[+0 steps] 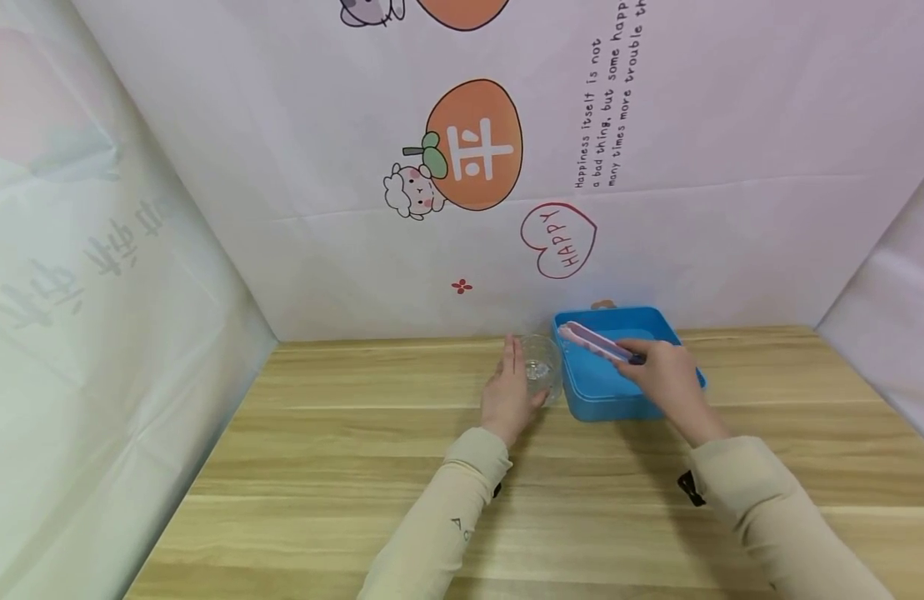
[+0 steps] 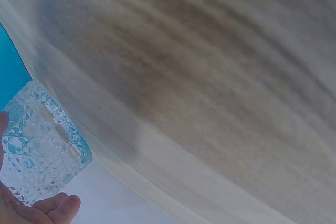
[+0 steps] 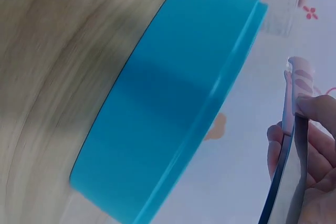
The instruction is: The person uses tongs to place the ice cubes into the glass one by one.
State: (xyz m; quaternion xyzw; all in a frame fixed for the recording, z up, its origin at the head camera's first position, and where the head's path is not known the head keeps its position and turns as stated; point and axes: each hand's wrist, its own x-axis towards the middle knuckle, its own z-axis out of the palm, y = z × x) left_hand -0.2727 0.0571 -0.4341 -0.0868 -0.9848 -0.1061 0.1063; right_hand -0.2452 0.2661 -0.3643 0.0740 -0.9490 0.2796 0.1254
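A clear glass [image 1: 540,367] with a cut diamond pattern stands on the table. My left hand [image 1: 506,400] holds it from the left side, thumb on the near side and fingers along the far side. In the left wrist view, pale oval shapes show through the patterned glass [image 2: 47,145]; whether they lie inside, I cannot tell. My right hand [image 1: 667,379] grips pink-tipped tongs [image 1: 592,342] over the blue box [image 1: 604,408]. The tongs [image 3: 302,85] have their tips toward the glass, with nothing visible between them.
The open blue box sits right of the glass, near the back wall [image 1: 402,275], which is a white printed sheet. A wood-grain table [image 1: 342,450] spreads to the front and both sides. Another white sheet [image 1: 117,333] hangs at the left.
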